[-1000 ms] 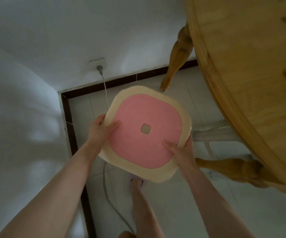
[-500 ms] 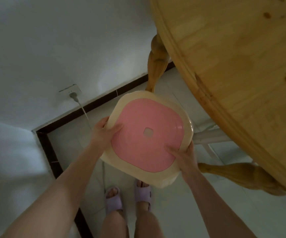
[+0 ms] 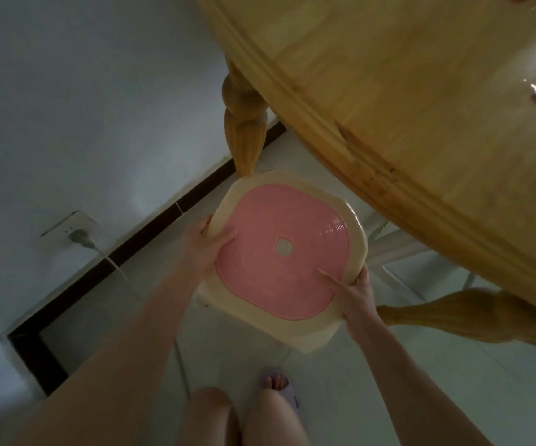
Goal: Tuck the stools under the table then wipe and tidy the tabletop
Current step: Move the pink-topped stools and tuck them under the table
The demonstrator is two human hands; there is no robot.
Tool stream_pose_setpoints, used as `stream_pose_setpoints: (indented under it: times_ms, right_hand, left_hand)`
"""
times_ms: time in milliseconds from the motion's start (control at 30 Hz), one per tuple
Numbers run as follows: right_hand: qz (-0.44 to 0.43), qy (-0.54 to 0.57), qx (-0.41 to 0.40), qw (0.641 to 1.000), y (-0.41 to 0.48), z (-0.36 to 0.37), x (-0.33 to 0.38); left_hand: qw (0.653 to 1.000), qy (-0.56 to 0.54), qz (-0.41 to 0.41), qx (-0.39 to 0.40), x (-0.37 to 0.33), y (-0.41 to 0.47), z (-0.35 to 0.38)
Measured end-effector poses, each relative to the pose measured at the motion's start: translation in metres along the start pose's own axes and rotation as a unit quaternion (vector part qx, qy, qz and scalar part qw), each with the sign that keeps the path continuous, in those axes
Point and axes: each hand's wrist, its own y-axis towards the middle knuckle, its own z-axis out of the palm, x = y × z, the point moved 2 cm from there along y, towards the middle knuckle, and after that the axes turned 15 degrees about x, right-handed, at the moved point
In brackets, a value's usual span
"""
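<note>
Currently pink-topped stool (image 3: 281,255) gripped at opposite rims by left hand (image 3: 203,244) and right hand (image 3: 355,296); best slid low between desk (image 3: 421,123) legs.

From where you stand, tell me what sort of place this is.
Probably a home dining corner: a round wooden table with turned legs, a stool held in both hands, a tiled floor, and a wall socket with a plug in it.

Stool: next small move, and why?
Probably push the stool forward under the table, between the two turned legs. Both hands, left and right, grip its seat edges, and it sits outside the tabletop rim.
</note>
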Motion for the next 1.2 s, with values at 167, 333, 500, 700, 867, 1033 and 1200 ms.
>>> stream_pose_setpoints:
  times_ms: [167,333,500,700,867,1033,1200]
  right_hand:
    - [-0.008,0.008,-0.019,1.000,0.011,0.001,0.000]
    - [-0.019,0.017,-0.025,0.999,0.015,0.002,-0.001]
    - [-0.023,0.012,-0.044,0.999,0.000,0.011,-0.004]
    - [0.004,0.045,-0.066,0.997,-0.042,0.037,-0.045]
    - [-0.024,0.065,-0.093,0.993,-0.048,0.047,-0.056]
    - [-0.048,0.076,-0.129,0.988,-0.046,0.047,-0.054]
    - [-0.074,0.081,-0.148,0.983,-0.026,0.038,-0.039]
  left_hand:
    - [0.999,0.026,0.016,0.013,0.002,0.023,0.003]
    - [0.998,0.063,-0.003,0.018,0.003,0.036,0.002]
    - [0.995,0.096,0.015,0.001,0.008,0.020,0.005]
    - [0.998,0.026,-0.030,-0.047,0.033,-0.013,0.007]
    - [0.999,-0.032,0.017,-0.034,0.039,-0.022,0.011]
    - [0.998,-0.042,0.020,-0.041,0.030,-0.014,0.012]
    - [0.998,-0.004,0.038,-0.040,0.010,0.012,0.021]
